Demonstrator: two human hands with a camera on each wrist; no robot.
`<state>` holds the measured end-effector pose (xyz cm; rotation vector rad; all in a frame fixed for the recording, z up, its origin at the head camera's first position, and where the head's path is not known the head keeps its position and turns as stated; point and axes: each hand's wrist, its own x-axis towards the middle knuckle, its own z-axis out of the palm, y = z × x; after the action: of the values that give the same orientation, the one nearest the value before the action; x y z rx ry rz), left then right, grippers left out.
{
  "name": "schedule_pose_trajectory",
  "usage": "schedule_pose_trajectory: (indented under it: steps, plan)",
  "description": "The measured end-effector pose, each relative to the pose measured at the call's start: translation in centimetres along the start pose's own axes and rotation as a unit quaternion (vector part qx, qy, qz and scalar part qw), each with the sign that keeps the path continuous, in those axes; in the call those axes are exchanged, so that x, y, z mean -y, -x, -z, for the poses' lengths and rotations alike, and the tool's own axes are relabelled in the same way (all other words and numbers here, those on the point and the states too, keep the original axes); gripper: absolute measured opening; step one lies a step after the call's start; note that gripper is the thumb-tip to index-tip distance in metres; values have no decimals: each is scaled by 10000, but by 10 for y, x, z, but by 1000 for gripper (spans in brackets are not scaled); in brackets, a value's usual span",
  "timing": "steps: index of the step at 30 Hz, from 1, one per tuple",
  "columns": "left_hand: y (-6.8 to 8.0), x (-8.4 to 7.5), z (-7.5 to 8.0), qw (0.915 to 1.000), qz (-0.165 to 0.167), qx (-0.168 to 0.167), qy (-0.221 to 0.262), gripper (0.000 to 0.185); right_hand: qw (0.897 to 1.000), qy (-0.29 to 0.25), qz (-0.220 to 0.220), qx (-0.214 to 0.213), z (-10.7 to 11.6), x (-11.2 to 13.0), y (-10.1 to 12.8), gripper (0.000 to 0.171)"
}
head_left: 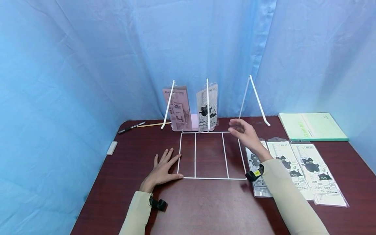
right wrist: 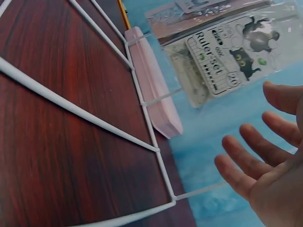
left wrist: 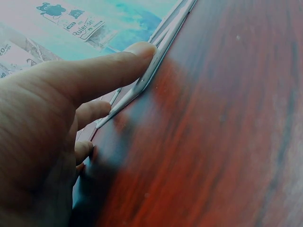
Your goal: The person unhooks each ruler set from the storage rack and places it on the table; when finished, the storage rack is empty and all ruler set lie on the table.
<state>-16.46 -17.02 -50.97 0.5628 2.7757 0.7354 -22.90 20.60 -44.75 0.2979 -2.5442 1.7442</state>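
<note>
The left hand (head_left: 163, 168) lies flat on the dark wooden table (head_left: 205, 209), fingers straight, thumb tip pressing the near left corner of the white wire rack (head_left: 211, 178). Further back the right hand (head_left: 245, 135) hovers above the rack's right edge, fingers relaxed and spread, holding nothing. Beyond, a cat ruler-set pack (head_left: 208, 107) stands between the rack's uprights.

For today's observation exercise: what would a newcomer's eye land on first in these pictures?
First, the white wire rack in the middle of the dark red table, with two ruler-set packs standing at its back. The left hand lies flat at its near left corner, while the right hand hovers open above its right side. More cat-print ruler sets lie on the right.
</note>
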Motion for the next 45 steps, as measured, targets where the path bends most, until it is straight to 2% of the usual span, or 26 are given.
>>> schedule_pose_trajectory:
  steps: [14,28,41,45]
  plan:
    - [-1,0,0,10000,14,34,10,89,9971,-673,-350,-85,-16,-8,-30,63]
    - [0,0,-2,10000,34,-53,59,90,9965,-812,-174,133,-28,-11,-57,69]
    - [0,-1,-1,10000,50,19,-22,92,9951,-890,-418,145,-42,-8,-66,71]
    - [0,-1,-1,10000,54,11,-21,91,9950,-906,-413,30,-46,-6,-68,70]
